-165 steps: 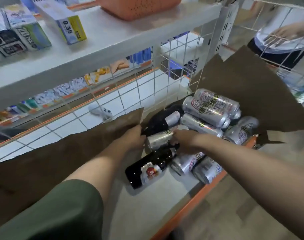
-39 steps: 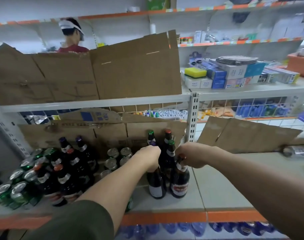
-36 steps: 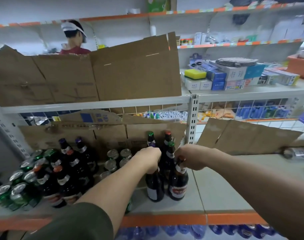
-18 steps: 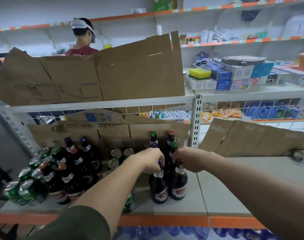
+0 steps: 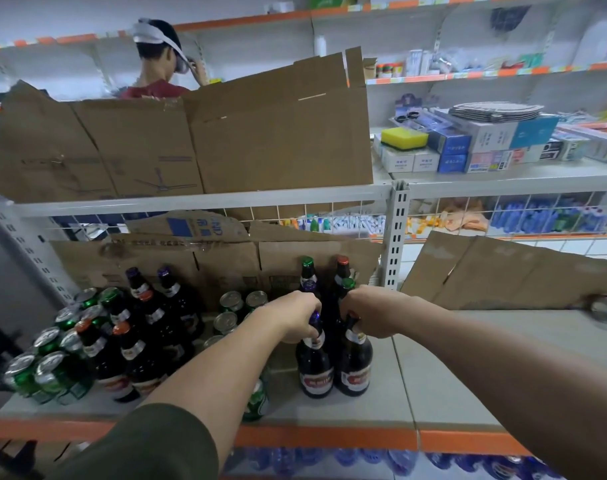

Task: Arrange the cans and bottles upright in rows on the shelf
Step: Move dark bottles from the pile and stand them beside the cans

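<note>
Head: left hand (image 5: 295, 315) & right hand (image 5: 368, 315) each grip upright bottle (image 5: 314, 367) neck.

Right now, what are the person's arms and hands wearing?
The left arm has a dark olive-green sleeve on its upper part; below it the arm is bare. The right arm shows no sleeve. The left hand and right hand wear no gloves, and I see no watch or rings.

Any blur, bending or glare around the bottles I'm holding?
Head view: wide-angle bending tilts the left post; the left bottle in the left hand and right bottle in the right hand look sharp; the silver can at the far right is smeared; soft light, glints on green cans.
</note>
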A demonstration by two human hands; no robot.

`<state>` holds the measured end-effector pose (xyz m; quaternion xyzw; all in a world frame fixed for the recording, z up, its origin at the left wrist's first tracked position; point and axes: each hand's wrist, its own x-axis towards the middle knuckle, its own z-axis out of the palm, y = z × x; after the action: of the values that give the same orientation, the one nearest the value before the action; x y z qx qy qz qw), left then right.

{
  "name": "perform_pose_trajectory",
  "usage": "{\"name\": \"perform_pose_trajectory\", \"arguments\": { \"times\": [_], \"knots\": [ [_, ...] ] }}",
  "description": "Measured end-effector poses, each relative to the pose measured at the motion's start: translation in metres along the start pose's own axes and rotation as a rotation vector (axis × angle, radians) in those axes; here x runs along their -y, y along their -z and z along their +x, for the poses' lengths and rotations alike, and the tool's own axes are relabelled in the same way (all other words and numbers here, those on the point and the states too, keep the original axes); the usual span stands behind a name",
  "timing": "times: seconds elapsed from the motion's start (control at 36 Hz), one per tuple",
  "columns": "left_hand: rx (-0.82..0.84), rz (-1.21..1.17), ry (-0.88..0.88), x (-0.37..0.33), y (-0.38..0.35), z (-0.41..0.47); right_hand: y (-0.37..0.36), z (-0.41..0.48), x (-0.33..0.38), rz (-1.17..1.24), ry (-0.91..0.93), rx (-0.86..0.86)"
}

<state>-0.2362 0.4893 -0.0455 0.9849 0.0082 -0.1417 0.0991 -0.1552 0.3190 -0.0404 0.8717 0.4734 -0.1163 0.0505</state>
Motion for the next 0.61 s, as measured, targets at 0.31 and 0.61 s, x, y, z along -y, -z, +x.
{"name": "perform_pose_trajectory", "arguments": {
  "times": [0.31, 0.61],
  "knots": [
    [0.026, 0.029, 0.044, 0.0, 0.003, 0.005, -0.001, 0.005, 0.007, 0.024, -0.016, 0.027],
    [0.058, 0.048, 0.056, -0.001, 0.007, 0.011, 0.002, 0.012, 0.009, -0.013, -0.058, 0.051]
  ]
}}
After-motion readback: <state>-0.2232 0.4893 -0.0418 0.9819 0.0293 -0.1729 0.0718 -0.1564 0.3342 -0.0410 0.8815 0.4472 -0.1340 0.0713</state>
